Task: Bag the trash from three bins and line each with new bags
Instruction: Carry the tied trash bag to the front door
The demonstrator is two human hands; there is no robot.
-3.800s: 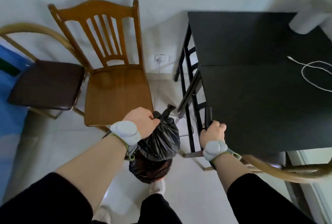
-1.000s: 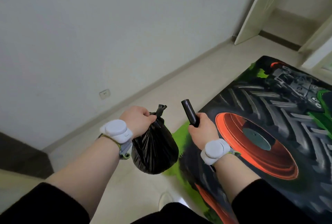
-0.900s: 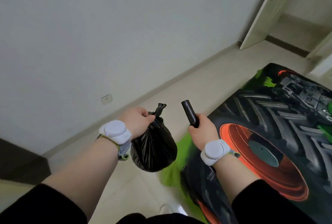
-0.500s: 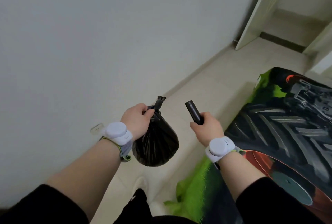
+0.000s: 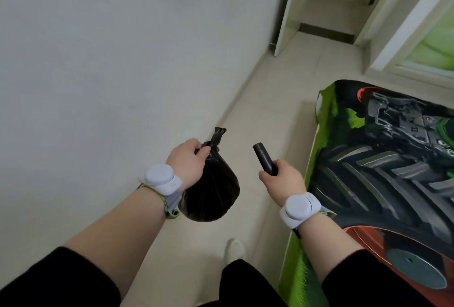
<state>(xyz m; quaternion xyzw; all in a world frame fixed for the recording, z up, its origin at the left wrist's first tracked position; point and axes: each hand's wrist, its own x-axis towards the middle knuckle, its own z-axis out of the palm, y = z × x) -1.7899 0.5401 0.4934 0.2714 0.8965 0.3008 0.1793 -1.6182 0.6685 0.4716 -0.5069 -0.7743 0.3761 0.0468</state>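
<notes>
One tied black trash bag (image 5: 211,191) hangs above the floor (image 5: 265,100), gripped at its knotted neck by the left hand (image 5: 188,162). Right hand (image 5: 282,182) is clenched round a black roll of bags (image 5: 264,161), roll tip angled up and away. White sensor bands (image 5: 161,180) on both wrists, black sleeves. Bed (image 5: 393,183) with tractor-tyre print cover just right of the right hand. White wall left, open door (image 5: 288,9) ahead. One white shoe (image 5: 233,249) on the tiles below.
</notes>
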